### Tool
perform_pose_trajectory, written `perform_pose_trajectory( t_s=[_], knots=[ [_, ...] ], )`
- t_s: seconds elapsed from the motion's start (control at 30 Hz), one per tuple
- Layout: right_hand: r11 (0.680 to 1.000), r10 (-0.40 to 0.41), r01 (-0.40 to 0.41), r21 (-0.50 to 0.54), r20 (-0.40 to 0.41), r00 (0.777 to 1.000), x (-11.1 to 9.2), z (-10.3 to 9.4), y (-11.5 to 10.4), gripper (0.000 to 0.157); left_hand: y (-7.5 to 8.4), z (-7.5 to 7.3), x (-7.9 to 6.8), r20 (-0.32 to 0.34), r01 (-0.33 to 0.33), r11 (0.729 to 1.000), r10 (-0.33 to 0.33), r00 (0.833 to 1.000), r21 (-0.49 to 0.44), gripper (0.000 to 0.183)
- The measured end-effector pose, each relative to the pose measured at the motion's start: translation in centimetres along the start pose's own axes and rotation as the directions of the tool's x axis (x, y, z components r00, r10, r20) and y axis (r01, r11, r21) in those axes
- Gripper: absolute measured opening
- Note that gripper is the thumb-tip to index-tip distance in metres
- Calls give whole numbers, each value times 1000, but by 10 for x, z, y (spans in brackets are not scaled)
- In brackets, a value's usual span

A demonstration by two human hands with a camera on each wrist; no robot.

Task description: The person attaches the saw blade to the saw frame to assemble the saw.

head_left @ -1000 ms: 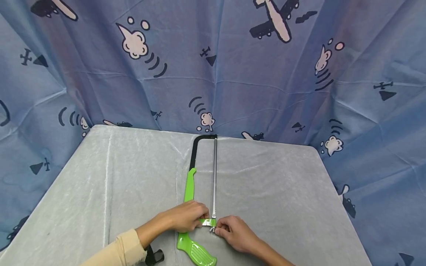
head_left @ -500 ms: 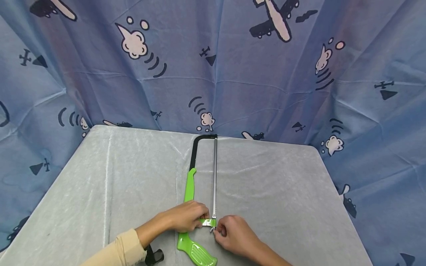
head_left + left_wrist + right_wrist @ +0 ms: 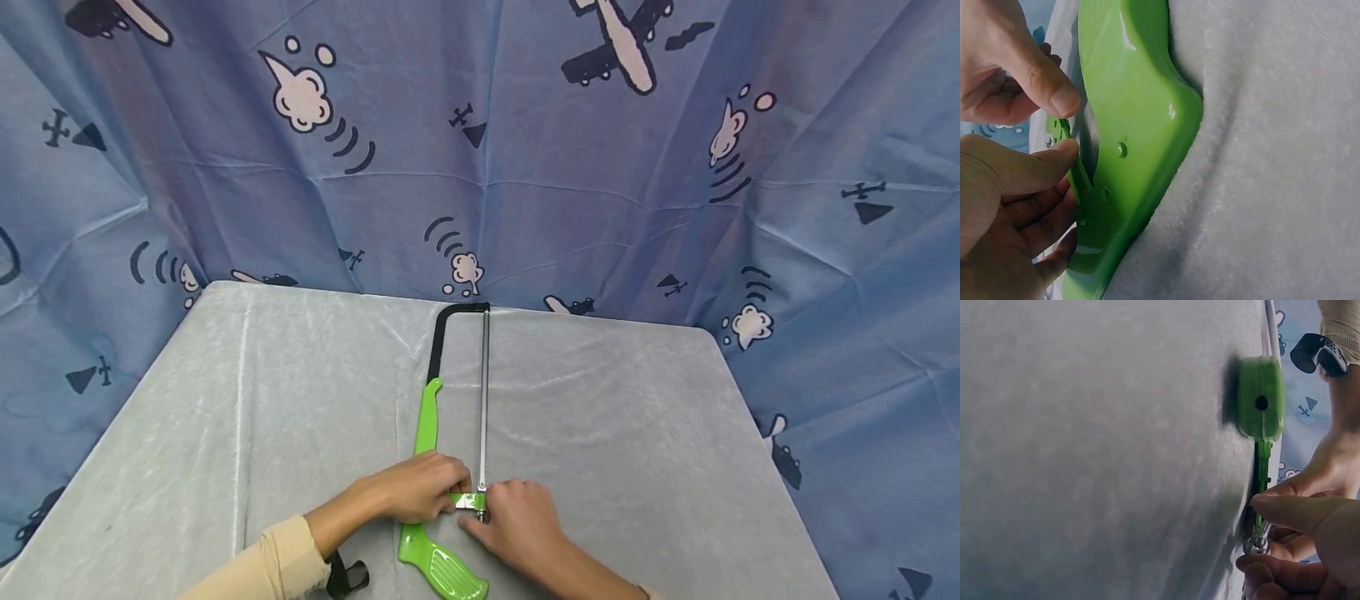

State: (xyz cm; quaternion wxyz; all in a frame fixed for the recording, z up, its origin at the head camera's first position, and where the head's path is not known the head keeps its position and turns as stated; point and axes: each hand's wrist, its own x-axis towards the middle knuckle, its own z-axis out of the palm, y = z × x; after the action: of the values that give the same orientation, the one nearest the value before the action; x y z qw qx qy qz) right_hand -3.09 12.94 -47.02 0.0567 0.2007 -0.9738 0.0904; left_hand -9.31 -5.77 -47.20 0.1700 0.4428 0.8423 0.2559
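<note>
A hacksaw with a green handle, a black front frame and a thin grey blade lies flat on the table, handle toward me. My left hand pinches the green crosspiece that joins the handle to the blade's near end; its thumb shows on it in the left wrist view. Below the crosspiece, my right hand has thumb and curled fingers about the small metal wing nut. In the head view the right thumb partly covers that nut.
Pale grey plush cloth covers the table. A blue curtain printed with planes hangs behind it, close to the saw's far end. A black device is strapped at the left wrist.
My right hand has turned and shifted slightly up and left, its thumb swinging left under the wing nut. The left hand and the hacksaw stay in place.
</note>
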Motion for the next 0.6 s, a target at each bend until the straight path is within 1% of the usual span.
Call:
perform_pose_trajectory(
  t_s=[0.3,0.4,0.6],
  knots=[
    [1000,-7,7,14,-12,1000,2,0,0,56,-1,-1,-1,-7,-15,1000,15,1000,8,14],
    [1000,-9,9,24,-13,1000,2,0,1,55,-1,-1,-1,-4,-10,1000,10,1000,3,14],
    [997,3,-3,78,0,1000,0,1,2,50,0,0,-1,-6,-4,1000,4,1000,7,16]
  ],
)
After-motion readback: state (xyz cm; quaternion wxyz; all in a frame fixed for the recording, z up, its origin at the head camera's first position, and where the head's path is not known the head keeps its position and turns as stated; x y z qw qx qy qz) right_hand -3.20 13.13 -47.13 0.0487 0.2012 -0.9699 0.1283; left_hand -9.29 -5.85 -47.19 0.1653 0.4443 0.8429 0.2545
